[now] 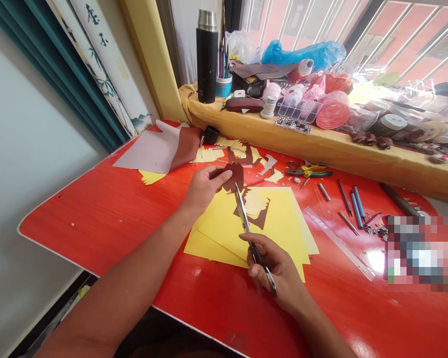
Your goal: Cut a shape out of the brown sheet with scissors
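Brown piece (238, 174) pinched in your left hand (206, 186), scissors (244, 211) held in your right hand (274, 263).
It lies ahead, slightly left of your right hand; scissors' long axis points at its near edge, over yellow sheets (224, 228). Left hand nearer. Can't tell whether blades bite or just touch.

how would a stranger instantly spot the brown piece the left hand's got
On the red table, find the yellow sheets. Near their far edge in view, the left hand pinches the dark brown piece, with the tips of the scissors at it. Unlike the brown scrap lying on the sheets, this one is held between fingers.
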`<state>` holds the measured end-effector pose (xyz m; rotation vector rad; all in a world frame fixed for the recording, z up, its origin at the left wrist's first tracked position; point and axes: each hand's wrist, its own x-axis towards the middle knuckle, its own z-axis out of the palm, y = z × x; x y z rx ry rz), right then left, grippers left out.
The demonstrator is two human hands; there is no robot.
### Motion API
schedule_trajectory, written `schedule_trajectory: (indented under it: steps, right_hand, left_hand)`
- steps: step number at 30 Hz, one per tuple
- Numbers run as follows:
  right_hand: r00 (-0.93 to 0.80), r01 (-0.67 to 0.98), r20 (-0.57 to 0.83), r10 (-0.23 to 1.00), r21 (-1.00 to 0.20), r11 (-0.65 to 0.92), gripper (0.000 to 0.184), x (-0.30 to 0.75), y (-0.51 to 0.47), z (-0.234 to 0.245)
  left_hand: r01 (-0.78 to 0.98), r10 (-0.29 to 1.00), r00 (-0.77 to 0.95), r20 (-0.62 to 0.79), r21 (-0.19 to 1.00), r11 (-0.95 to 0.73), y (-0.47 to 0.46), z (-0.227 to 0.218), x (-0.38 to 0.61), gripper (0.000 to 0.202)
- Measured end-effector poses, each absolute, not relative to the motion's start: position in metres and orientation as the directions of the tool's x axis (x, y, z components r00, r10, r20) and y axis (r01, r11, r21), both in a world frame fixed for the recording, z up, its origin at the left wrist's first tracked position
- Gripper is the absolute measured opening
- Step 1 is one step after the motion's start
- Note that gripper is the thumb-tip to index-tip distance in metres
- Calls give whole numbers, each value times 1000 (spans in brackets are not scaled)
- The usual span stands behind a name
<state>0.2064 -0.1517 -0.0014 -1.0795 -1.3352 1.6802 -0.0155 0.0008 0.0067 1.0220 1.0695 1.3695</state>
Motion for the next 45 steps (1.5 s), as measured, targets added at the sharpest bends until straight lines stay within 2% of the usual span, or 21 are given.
schedule_trajectory:
  steps: [11,17,35,45]
  right_hand:
    - [-376,-29,-176,910,-979,-202,72,206,-150,1]
    - [-368,-27,-171,914,-981,-194,72,206,-150,0]
    - [-357,-12,-188,915,-979,-206,73,207,-149,2]
    - [-348,-33,-164,923,-982,-187,66,207,-149,1]
  left_hand:
    - [-195,999,12,34,980,-31,-3,10,-13,34]
    - [-192,1000,11,27,981,-25,-7,15,-9,38]
    - [-199,999,30,29,980,-23,-9,15,-6,34]
    - [-204,1000,11,11,979,-9,-9,13,-5,34]
